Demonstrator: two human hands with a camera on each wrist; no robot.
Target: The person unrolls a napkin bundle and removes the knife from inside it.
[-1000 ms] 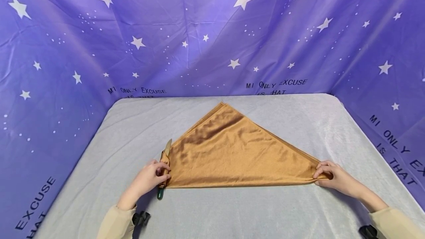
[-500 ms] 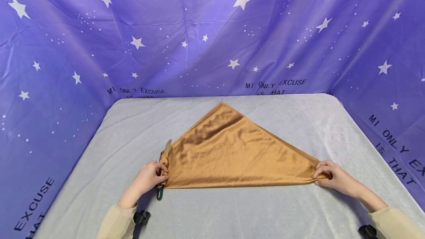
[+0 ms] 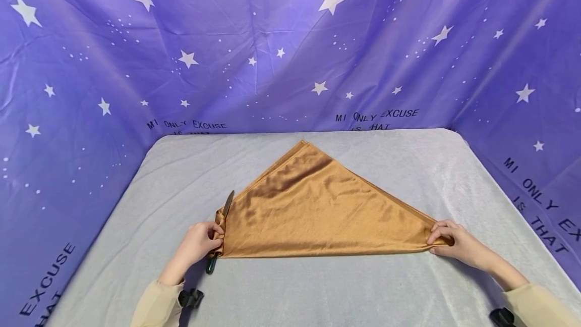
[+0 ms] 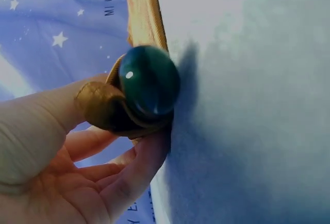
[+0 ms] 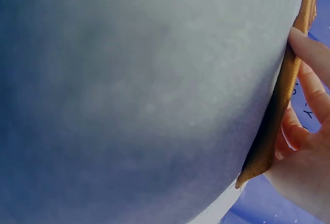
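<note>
A shiny golden-brown cloth (image 3: 317, 206), folded into a triangle, lies flat with its long side toward me. At its left corner, the fabric is wrapped round the middle of a knife (image 3: 229, 203); the blade sticks out at the far end and the green handle at the near end. My left hand (image 3: 196, 242) grips this wrapped part between thumb and fingers. In the left wrist view, the round butt of the green handle (image 4: 149, 81) pokes from the fabric. My right hand (image 3: 460, 243) pinches the cloth's right corner, thumb on the near side; the corner's tip (image 5: 255, 171) hangs beside the palm.
A pale grey covering (image 3: 317, 286) spreads over the table beneath the cloth. Purple curtains (image 3: 254, 79) with white stars and black lettering stand behind and at both sides. Dark straps (image 3: 190, 297) sit at the beige sleeves.
My left hand has shifted slightly left with the wrapped knife, and the blade has turned and looks darker. My right hand stays at its corner.
</note>
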